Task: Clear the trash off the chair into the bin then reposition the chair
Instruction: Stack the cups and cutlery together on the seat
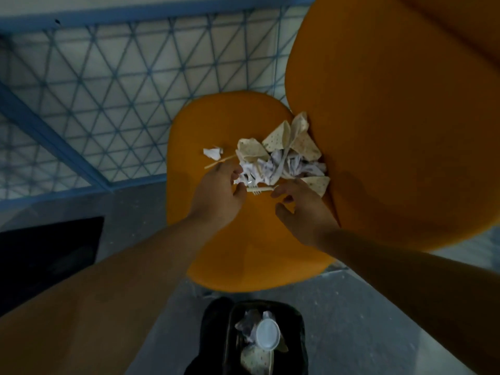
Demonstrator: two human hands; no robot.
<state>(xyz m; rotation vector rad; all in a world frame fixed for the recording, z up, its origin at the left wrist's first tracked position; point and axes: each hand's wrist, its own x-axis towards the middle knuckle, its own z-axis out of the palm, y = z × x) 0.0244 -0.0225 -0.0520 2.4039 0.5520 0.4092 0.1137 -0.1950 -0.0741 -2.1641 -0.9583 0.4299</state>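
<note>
An orange chair (243, 253) fills the middle, its backrest (392, 117) rising at the right. On the seat lies a heap of trash (281, 155): crumpled white paper, dotted beige paper scraps, a wooden stick (219, 161) and a white plastic fork (258, 189). My left hand (219, 196) reaches over the near-left edge of the heap, fingers curled down onto the white paper. My right hand (300, 209) hovers beside the fork's right end, fingers spread. A black bin (297, 315) stands on the floor below the seat, holding paper and a white plastic lid (267, 334).
A blue metal frame with triangular mesh (108, 90) runs along the back and left of the chair. A dark rectangular object (48, 255) sits on the grey floor at the left. Grey floor shows around the bin.
</note>
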